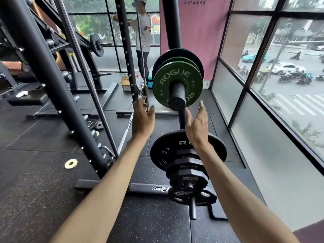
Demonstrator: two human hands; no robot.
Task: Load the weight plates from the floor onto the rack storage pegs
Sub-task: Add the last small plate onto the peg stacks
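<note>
Green round plate (177,81) on steel peg (177,97), hands empty

- Two hands: left hand (142,118), right hand (197,127).
- Two green plates (175,77) on the upper peg (177,102), one black plate (175,52) behind.
- Two small black plates (91,124) on the floor (43,181), one pale plate (71,163).

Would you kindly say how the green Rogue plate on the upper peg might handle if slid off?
The green plate looks rigid and, being small and apparently marked 1 KG, probably light. Round-edged, it would likely roll if set on edge. Outermost on the peg, it should slide off freely.
</note>
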